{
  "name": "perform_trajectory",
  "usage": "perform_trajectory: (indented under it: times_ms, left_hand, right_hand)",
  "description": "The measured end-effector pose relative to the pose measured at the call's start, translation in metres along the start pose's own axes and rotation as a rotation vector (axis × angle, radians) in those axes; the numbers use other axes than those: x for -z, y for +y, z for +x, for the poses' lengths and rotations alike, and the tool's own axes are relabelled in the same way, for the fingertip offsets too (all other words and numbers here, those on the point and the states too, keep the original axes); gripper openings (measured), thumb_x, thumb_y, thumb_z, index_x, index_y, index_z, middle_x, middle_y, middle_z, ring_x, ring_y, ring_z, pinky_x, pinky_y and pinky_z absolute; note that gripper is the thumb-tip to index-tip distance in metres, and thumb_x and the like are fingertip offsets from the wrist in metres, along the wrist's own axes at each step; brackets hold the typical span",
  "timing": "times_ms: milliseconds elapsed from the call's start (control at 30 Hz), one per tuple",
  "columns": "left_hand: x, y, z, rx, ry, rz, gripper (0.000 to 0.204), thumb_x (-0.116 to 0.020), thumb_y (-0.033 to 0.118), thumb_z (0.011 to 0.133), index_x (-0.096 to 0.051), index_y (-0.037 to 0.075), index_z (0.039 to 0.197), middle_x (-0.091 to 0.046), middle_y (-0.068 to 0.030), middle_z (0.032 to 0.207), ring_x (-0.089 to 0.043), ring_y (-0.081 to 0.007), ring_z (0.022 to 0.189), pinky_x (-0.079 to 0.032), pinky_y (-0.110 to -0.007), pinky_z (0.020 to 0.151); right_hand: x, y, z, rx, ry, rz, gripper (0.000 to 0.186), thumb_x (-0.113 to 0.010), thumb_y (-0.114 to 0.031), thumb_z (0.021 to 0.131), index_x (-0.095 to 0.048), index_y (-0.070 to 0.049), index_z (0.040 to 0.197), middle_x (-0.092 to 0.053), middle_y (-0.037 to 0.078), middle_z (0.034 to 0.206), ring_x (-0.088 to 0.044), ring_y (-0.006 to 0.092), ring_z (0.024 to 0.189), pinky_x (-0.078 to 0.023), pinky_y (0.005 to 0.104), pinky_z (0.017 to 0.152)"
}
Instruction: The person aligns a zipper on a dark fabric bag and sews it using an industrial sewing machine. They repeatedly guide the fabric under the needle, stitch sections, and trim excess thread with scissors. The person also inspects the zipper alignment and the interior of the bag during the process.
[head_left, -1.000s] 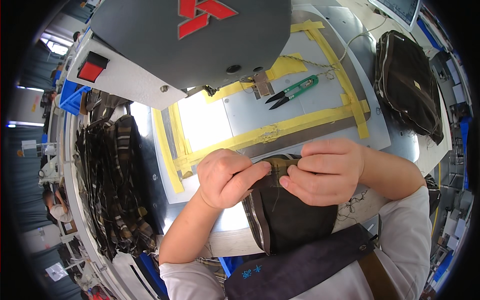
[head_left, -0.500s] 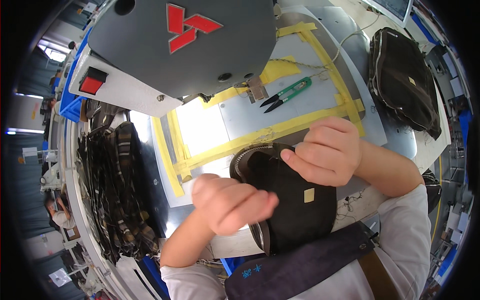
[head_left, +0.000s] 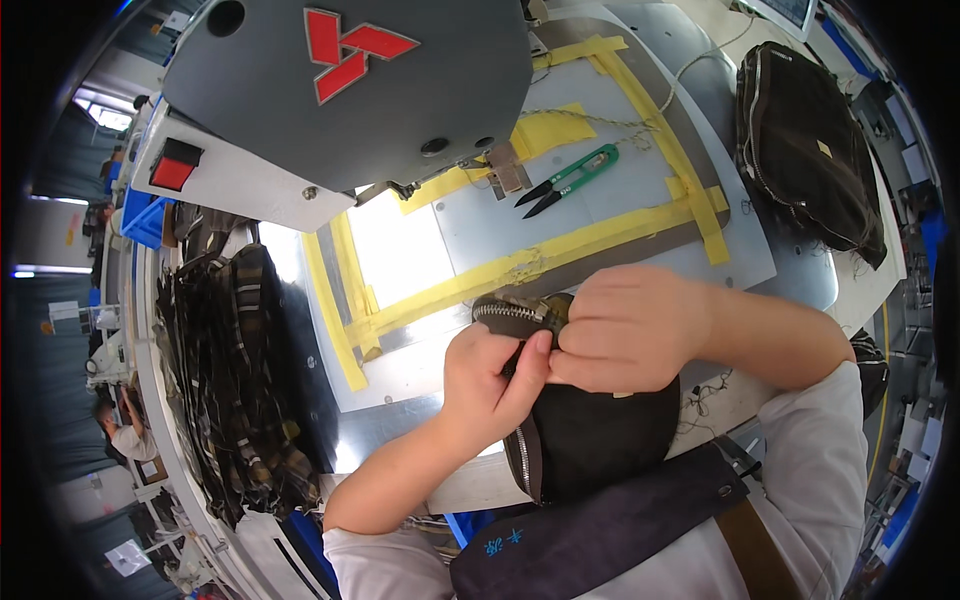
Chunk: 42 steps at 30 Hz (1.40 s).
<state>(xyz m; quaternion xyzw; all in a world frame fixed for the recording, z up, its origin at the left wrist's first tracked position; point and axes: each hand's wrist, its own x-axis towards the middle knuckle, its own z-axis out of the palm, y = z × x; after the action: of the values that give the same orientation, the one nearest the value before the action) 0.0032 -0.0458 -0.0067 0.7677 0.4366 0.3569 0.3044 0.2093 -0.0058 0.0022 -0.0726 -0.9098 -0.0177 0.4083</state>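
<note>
A dark brown fabric bag piece (head_left: pixel 607 440) with a curved metal zipper (head_left: pixel 512 312) lies at the near edge of the work table, against my apron. My left hand (head_left: pixel 493 383) pinches its upper edge beside the zipper, thumb pointing up. Close against it, my right hand (head_left: pixel 635 328) is closed on the same edge, its fingers curled under. Between the hands the edge is folded up, and a bit of patterned lining shows. What lies inside the fingertips is hidden. A pale label on the bag is mostly covered by my right hand.
Ahead stands a grey sewing machine head (head_left: pixel 350 110) with a red switch (head_left: pixel 175 165). Green thread snips (head_left: pixel 580 178) lie on the plate framed by yellow tape (head_left: pixel 560 248). Another dark zippered bag (head_left: pixel 810 150) sits far right; stacked plaid fabric pieces (head_left: pixel 240 370) hang at left.
My left hand, blurred above the bag before, has come over to the zippered edge and gripped it. My right hand has turned and lowered, and the bag's top edge is now folded up.
</note>
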Motion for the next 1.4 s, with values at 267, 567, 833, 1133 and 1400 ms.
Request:
perform_trajectory:
  times_ms: [267, 567, 833, 1133, 1400]
  left_hand:
    - [0.005, -0.022, 0.012, -0.31, -0.035, 0.076, 0.021, -0.073, 0.005, 0.076, -0.069, 0.007, 0.096, -0.065, -0.0097, 0.103, -0.061, -0.0312, 0.091, -0.049, -0.039, 0.078]
    - [0.003, -0.028, 0.012, -0.335, -0.104, 0.11, 0.028, -0.073, 0.004, 0.073, -0.068, 0.01, 0.1, -0.065, -0.0069, 0.105, -0.062, -0.0303, 0.097, -0.05, -0.041, 0.081]
    - [0.0, -0.029, 0.013, -0.476, -0.066, 0.181, 0.035, -0.073, 0.001, 0.066, -0.069, 0.009, 0.1, -0.066, -0.0064, 0.101, -0.064, -0.0289, 0.093, -0.051, -0.04, 0.078]
    - [0.0, -0.025, 0.015, -0.431, -0.076, 0.214, 0.027, -0.07, 0.002, 0.072, -0.068, 0.006, 0.098, -0.066, -0.0093, 0.099, -0.063, -0.0303, 0.089, -0.05, -0.039, 0.078]
    - [-0.003, -0.012, 0.012, 0.214, -0.134, -0.357, 0.014, -0.063, 0.014, 0.092, -0.065, 0.001, 0.099, -0.065, -0.0079, 0.093, -0.06, -0.0198, 0.086, -0.046, -0.03, 0.079]
  right_hand:
    - [0.008, -0.004, 0.008, -0.884, 0.102, 0.697, 0.015, -0.061, -0.003, 0.078, -0.052, -0.005, 0.089, -0.056, 0.004, 0.068, -0.055, 0.015, 0.054, -0.044, 0.028, 0.051]
    - [0.019, 0.005, 0.014, -1.018, -0.109, 0.868, 0.017, -0.065, -0.005, 0.076, -0.052, -0.004, 0.086, -0.055, 0.003, 0.063, -0.054, 0.0136, 0.054, -0.045, 0.0281, 0.052]
    - [0.019, 0.001, 0.017, -1.117, -0.179, 0.899, 0.018, -0.063, 0.001, 0.073, -0.05, -0.005, 0.084, -0.05, -0.001, 0.07, -0.046, 0.0051, 0.059, -0.038, 0.0225, 0.052]
    - [0.009, 0.002, 0.011, -1.242, -0.104, 1.191, 0.017, -0.057, 0.005, 0.075, -0.048, -0.005, 0.086, -0.047, -0.003, 0.073, -0.042, 0.0039, 0.063, -0.035, 0.021, 0.055]
    - [-0.002, -0.004, 0.005, -1.217, 0.011, 1.155, 0.018, -0.052, 0.005, 0.079, -0.047, -0.004, 0.094, -0.046, -0.002, 0.077, -0.041, 0.0043, 0.066, -0.034, 0.0209, 0.057]
